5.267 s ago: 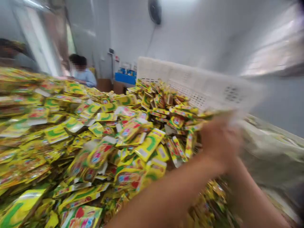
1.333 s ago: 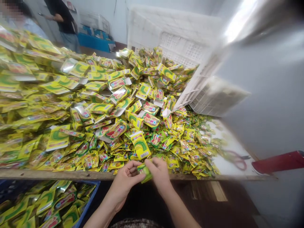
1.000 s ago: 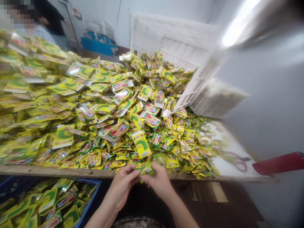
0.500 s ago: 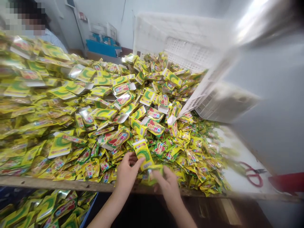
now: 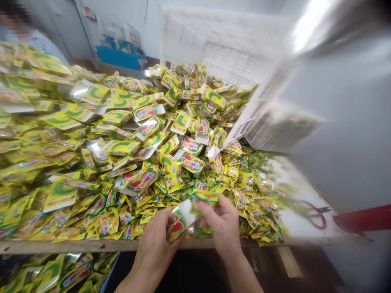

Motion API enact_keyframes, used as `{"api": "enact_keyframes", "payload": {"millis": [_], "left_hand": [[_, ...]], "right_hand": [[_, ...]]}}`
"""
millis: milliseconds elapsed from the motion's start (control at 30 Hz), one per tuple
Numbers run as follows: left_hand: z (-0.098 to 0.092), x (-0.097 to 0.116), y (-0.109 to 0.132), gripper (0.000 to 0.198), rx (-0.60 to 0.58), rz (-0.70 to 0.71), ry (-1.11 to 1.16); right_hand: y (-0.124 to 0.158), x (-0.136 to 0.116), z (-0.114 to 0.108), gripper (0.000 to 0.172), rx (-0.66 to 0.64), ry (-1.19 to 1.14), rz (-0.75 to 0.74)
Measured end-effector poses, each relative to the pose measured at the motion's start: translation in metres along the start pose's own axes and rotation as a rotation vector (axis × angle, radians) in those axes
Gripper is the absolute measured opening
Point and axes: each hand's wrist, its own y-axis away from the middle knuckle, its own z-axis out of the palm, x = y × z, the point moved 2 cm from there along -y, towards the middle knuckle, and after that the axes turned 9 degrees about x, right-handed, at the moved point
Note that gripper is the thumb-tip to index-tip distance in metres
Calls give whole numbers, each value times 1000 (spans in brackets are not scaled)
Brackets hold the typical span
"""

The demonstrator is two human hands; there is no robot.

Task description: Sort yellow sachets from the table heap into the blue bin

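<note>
Near the table's front edge my left hand [image 5: 157,238] is closed around a small yellow and green box [image 5: 180,221], whose white flap stands open toward the right. My right hand [image 5: 222,224] pinches a yellow-green candy packet [image 5: 205,196] close to the box's open end. The fingertips of the right hand are partly blurred. Behind both hands lies a heap of similar boxes [image 5: 142,179], with many small shiny packets [image 5: 247,199] in front and to the right of it.
A white perforated crate [image 5: 238,67] lies tipped behind the heap. Red-handled scissors [image 5: 317,219] and a red object [image 5: 363,218] lie at right. A blue-rimmed bin [image 5: 111,270] of packages stands below left. A person [image 5: 45,44] is at the far left.
My left hand has turned the box, so its fruit-printed side and open flap now show. My right hand has raised the packet to the opening. The view has shifted slightly.
</note>
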Motion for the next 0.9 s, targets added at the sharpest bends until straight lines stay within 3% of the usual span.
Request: {"api": "enact_keyframes", "payload": {"millis": [100, 167, 333, 433, 533, 600, 700, 800, 900], "left_hand": [[-4, -3, 9, 29, 122, 239, -148], [-5, -3, 16, 32, 137, 315, -203], [5, -12, 35, 55, 91, 292, -196], [7, -19, 40, 65, 31, 91, -120], [3, -15, 40, 59, -171, -238, 114], [-1, -8, 42, 44, -291, -447, 344], [-3, 0, 50, 37, -364, -682, 659], [-1, -1, 62, 39, -384, -842, 806], [-2, -5, 70, 42, -409, -879, 804]], "right_hand": [[7, 6, 11, 14, -2, 351, -171], [8, 14, 11, 21, -44, 516, -239], [5, 18, 4, 21, -341, 617, -203], [6, 12, 4, 7, -525, 589, -131], [8, 13, 2, 21, -440, 549, -84], [9, 21, 0, 18, -354, 551, -95], [15, 37, -2, 12, -315, 582, -199], [25, 47, -4, 9, -298, 621, -338], [39, 53, -4, 2, -460, 631, -351]]}}
